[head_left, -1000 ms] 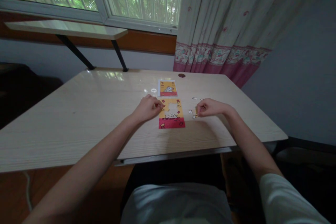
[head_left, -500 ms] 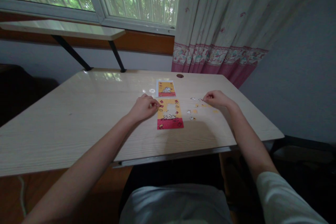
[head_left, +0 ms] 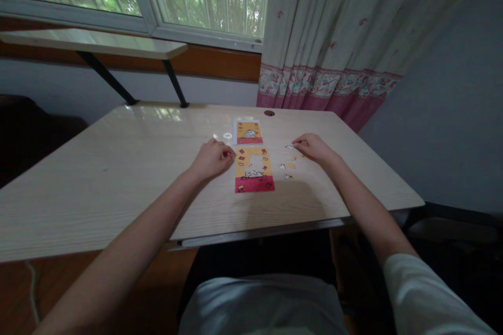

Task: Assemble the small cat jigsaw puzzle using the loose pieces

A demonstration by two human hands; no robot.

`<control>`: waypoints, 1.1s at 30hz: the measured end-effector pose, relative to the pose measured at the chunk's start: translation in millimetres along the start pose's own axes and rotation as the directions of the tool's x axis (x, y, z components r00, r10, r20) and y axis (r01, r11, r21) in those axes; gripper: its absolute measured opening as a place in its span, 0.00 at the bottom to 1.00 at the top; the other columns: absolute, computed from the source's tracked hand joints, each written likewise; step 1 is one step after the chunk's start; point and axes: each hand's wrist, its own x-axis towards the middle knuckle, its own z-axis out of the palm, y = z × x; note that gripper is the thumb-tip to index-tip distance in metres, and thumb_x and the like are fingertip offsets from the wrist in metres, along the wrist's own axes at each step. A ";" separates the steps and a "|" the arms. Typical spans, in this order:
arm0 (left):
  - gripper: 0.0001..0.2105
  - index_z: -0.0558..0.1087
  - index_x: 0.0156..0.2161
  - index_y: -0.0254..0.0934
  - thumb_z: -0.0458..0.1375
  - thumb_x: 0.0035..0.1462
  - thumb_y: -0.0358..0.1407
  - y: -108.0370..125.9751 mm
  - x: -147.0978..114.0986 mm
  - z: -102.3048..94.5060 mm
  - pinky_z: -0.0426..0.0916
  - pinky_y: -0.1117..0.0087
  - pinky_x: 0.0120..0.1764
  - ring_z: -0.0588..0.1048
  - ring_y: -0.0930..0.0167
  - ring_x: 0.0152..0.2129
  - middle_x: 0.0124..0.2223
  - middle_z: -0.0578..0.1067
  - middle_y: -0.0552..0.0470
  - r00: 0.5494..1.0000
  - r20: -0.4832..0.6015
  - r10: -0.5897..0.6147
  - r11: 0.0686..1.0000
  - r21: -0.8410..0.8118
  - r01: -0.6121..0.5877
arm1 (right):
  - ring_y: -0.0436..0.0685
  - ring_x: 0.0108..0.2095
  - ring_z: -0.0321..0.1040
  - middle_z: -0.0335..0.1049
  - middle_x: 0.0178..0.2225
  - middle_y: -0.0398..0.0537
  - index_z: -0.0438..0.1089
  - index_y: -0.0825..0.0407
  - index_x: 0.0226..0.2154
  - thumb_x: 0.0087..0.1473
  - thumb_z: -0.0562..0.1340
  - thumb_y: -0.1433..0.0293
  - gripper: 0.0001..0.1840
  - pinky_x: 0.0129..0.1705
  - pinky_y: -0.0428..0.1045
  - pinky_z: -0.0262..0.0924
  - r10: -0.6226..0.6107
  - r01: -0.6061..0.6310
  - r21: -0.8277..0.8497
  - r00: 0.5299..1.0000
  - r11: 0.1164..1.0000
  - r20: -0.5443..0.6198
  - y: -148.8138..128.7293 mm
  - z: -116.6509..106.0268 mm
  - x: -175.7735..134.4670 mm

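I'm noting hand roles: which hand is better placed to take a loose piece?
Probably the right hand: it is beside the loose pieces, while the left hand is across the puzzle.

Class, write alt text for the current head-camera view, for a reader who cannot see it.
A person's bare right hand is at small, loose white and yellow puzzle pieces; the bare left hand is at the left edge of a gapped, rectangular yellow-and-red picture puzzle on a pale wood-grain desk.

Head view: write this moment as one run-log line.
left hand: beside puzzle | right hand: at loose pieces | puzzle: gap showing
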 end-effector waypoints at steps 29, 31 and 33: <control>0.14 0.80 0.37 0.37 0.52 0.57 0.37 7.2 0.6 -3.6 0.62 0.62 0.40 0.69 0.63 0.34 0.34 0.78 0.46 0.997 0.067 -0.026 1.000 0.004 0.026 | 0.52 0.29 0.67 0.76 0.30 0.50 0.77 0.57 0.38 0.50 0.61 0.75 0.13 0.33 0.45 0.59 0.122 -0.127 0.048 0.988 0.991 0.094 14.1 -3.0 -4.0; 0.14 0.80 0.37 0.37 0.53 0.57 0.37 8.3 0.7 -4.6 0.62 0.62 0.40 0.69 0.63 0.33 0.34 0.78 0.46 0.997 0.074 -0.035 0.999 0.005 0.035 | 0.54 0.30 0.68 0.77 0.32 0.52 0.78 0.57 0.40 0.52 0.61 0.73 0.14 0.35 0.46 0.59 0.105 -0.106 0.012 0.992 0.994 0.070 11.2 -0.7 -2.7; 0.13 0.80 0.37 0.37 0.53 0.57 0.37 9.0 0.8 -5.3 0.62 0.61 0.41 0.69 0.62 0.34 0.34 0.78 0.46 0.996 0.083 -0.038 0.999 0.004 0.038 | 0.56 0.35 0.71 0.77 0.37 0.54 0.78 0.57 0.41 0.54 0.60 0.70 0.15 0.39 0.48 0.61 0.044 -0.044 0.013 0.999 0.999 0.026 6.8 3.6 -0.4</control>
